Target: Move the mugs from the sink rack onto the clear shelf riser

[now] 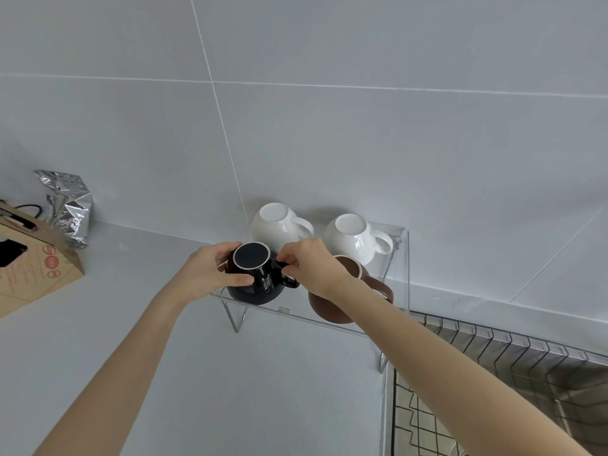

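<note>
I'm seating the upturned black mug at the riser's front-left corner, left hand cupping its body, right hand pinching its handle; next I'd release both.

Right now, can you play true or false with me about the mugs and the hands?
1. Four upside-down mugs sit on the clear shelf riser. True.
2. Both hands touch the glossy black mug. True: the left hand cups its side and the right hand is at its handle.
3. The two white ceramic mugs stand at the front edge. False: they are at the back, by the wall.
4. The brown mug sits left of the black one. False: it is on the right, partly behind the right arm.
5. A crumpled silver foil bag stands on the riser. False: it is on the counter, far left.
</note>
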